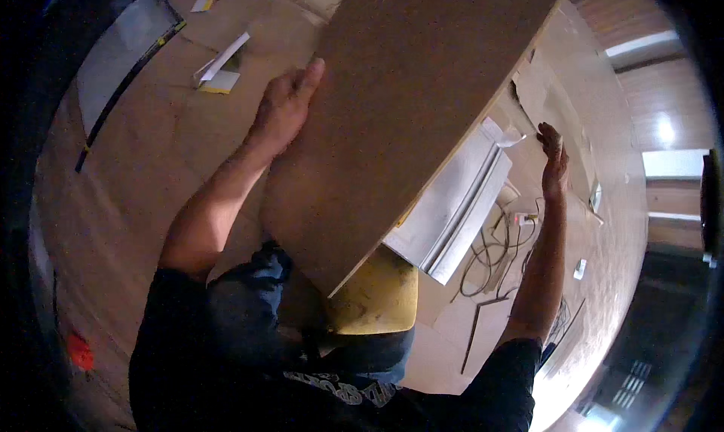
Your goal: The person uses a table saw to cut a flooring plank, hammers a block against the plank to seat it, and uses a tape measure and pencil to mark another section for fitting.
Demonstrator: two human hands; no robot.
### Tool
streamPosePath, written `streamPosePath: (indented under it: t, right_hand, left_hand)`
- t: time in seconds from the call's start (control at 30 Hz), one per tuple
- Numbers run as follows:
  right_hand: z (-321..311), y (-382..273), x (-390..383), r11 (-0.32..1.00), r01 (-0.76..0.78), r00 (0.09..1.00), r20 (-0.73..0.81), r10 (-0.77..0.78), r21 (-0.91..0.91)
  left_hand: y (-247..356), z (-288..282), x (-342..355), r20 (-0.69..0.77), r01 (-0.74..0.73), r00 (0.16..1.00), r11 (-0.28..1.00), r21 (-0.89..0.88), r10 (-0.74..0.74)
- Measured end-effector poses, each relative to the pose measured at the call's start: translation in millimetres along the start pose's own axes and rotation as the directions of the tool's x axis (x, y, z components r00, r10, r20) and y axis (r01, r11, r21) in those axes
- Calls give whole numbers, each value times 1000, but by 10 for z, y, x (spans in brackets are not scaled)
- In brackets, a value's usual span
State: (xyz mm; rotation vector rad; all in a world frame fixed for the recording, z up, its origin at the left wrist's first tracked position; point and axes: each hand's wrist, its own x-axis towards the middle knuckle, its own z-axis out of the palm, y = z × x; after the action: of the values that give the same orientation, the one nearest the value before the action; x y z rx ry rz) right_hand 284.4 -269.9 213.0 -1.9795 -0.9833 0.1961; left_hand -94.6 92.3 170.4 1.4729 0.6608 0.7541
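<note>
A large brown wooden board [407, 100] slants across the middle, from near my lap to the far edge of the view. My left hand [290, 104] grips the board's left edge, its fingers partly hidden by it. To the right and apart from the board, my right hand [554, 156] is raised with fingers stretched out and nothing visible in it. A white grooved panel [452, 209] sticks out from under the board's right edge. Below the board's near corner is a yellow, scuffed seat-like surface [385, 300] between my legs.
A tangle of thin cable [486, 255] lies on the floor at the right, near a thin dark-edged piece [486, 326]. White and yellow scraps [219, 73] lie at the far left, beside a long black strip [124, 85]. A red item [79, 351] sits at the lower left.
</note>
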Motion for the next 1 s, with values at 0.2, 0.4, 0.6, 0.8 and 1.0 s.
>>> streamPosePath:
  t: [0.2,0.4,0.6,0.8,1.0]
  right_hand:
    - [348,2211,620,884,-467,839,301,452,-27]
    - [251,2374,461,845,-407,902,9,431,347]
    - [644,1308,-1782,953,-294,876,-381,297,66]
    - [-407,-902,-2335,767,237,764,-374,-526,-596]
    - [688,-4056,-1727,171,560,529,191,-827,-811]
  left_hand:
    - [-46,-742,146,-284,-24,957,989,143,64]
    - [-131,-1013,141,-311,-86,937,967,242,161]
    - [223,-1612,-160,-346,-220,840,845,488,419]
    - [1094,-2106,-779,-215,-301,851,781,547,479]
    - [1713,-2182,-1704,28,-387,816,510,768,577]
